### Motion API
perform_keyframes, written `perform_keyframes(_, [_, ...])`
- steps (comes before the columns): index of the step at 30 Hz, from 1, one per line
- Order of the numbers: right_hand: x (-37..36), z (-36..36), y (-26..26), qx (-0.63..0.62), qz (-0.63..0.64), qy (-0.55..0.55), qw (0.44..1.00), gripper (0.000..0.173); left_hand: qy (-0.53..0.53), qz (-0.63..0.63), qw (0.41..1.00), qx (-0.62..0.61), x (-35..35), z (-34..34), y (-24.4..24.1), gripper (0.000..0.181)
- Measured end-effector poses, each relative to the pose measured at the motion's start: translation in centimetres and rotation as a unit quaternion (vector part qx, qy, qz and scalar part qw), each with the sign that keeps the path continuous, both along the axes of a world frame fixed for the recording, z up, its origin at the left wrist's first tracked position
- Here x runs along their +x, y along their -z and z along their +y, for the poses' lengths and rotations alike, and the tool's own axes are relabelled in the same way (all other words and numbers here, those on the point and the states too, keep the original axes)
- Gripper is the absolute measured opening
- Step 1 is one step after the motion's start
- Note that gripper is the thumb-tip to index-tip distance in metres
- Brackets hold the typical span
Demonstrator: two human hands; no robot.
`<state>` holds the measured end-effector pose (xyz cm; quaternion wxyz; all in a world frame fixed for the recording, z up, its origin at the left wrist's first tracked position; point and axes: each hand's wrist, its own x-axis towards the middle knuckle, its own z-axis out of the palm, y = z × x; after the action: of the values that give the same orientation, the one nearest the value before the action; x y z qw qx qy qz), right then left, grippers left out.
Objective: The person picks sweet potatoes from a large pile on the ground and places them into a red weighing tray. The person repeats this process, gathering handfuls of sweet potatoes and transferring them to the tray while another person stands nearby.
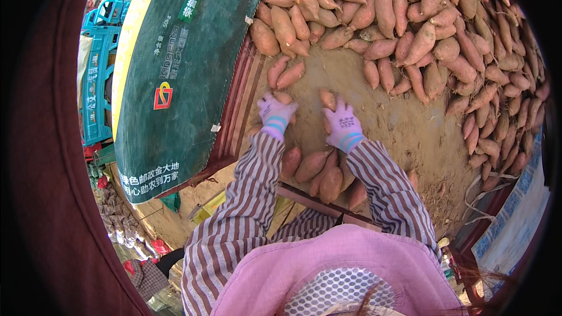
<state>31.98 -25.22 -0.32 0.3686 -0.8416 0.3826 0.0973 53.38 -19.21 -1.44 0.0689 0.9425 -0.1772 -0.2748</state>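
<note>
Both my hands wear pale purple work gloves with light blue bands at the wrists. My left hand (276,113), near the truck bed's side wall, is closed around a sweet potato (282,97) whose end shows past the fingers. To its right, my right hand (341,120) grips another sweet potato (327,99), partly hidden by the glove. Two sweet potatoes (290,75) lie just beyond my left hand. Nearer my body, a row of sweet potatoes (330,184) rests along the bed's edge, partly covered by my right sleeve.
A large heap of sweet potatoes (386,6) fills the far and right parts of the dusty bed (386,127). A green fertilizer sack (193,70) hangs over the left side wall (237,105). Blue vehicles (99,83) stand beyond it. Loose straps (478,210) lie at the right.
</note>
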Motion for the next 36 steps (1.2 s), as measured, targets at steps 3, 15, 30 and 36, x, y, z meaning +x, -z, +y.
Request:
perform_keyframes(3, [-0.4,-0.2,2.4,0.060,-0.104,0.190,0.974,0.073,0.003,-0.003,0.965,-0.264,4.0,4.5,1.1,0.104])
perform_keyframes(15, [12.2,-2.0,7.9,0.115,-0.369,0.392,0.835,0.119,0.039,0.310,0.862,-0.399,9.1,-1.1,3.0,0.088])
perform_keyframes(30, [-2.1,-1.9,-1.3,0.028,-0.246,0.209,0.946,0.095,-0.029,0.684,0.650,-0.329,-4.4,3.9,-2.1,0.059])
perform_keyframes(36, [-18.3,2.5,-11.0,-0.016,-0.163,0.256,0.953,0.094,-0.060,0.780,0.560,-0.272,-18.2,7.3,-4.5,0.063])
